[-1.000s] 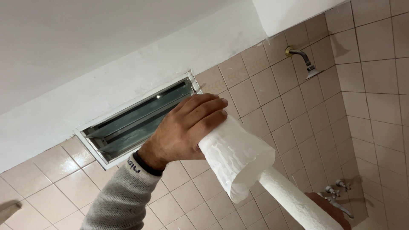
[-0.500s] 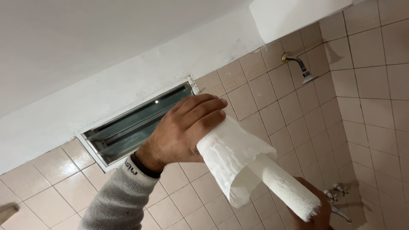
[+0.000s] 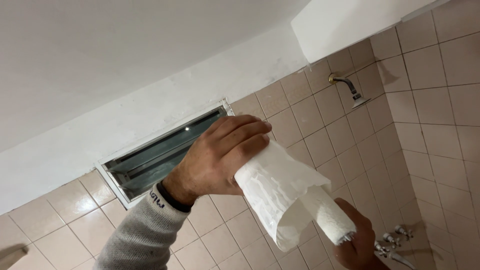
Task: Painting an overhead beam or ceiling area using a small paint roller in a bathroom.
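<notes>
I see left hand (image 3: 220,157) grip wrapped round plastic sleeve (image 3: 272,192), held steady; right hand (image 3: 357,240) below grips paint roller (image 3: 325,212) end inside sleeve mouth.

Left hand (image 3: 220,157) grips sleeve (image 3: 277,192) — roller (image 3: 327,215) inside.

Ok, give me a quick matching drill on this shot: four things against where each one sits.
Things:
1. left hand
2. right hand
3. shower head
4. vent

Places:
A. high on the tiled wall, upper right
B. in the wall behind the left hand
C. gripping the top of the white paper sleeve
D. low, at the end of the paint roller

Pairs: 1-C, 2-D, 3-A, 4-B
</notes>
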